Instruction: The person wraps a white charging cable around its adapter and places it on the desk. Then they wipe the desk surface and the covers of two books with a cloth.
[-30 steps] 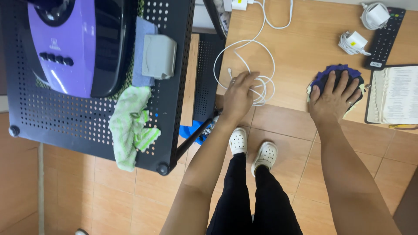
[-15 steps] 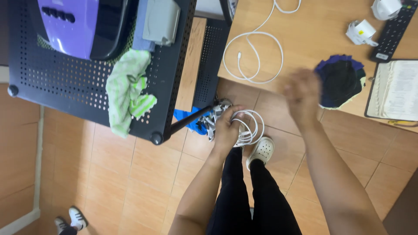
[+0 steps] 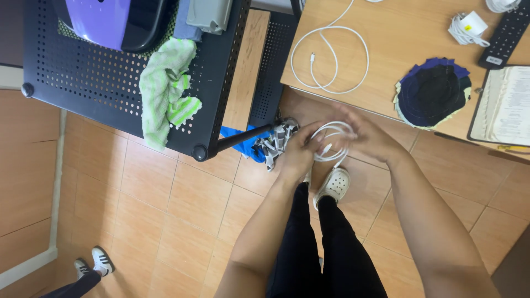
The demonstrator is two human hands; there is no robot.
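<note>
White cable (image 3: 331, 144): smooth, glossy plastic sheath. Worktop (image 3: 397, 38): matt wood-look laminate. Perforated rack (image 3: 99, 83): matt black painted metal. Rag (image 3: 163, 91): soft green-and-white cloth. Floor (image 3: 154, 221): smooth terracotta tile. Clogs (image 3: 334, 185): matt white plastic.

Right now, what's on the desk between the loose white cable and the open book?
In the head view, a stack of round dark blue fabric pieces lies on the desk between the white cable and the open book.

Both hands (image 3: 337, 140) around a coiled white cable (image 3: 333, 144), above tiled floor (image 3: 165, 221).
</note>
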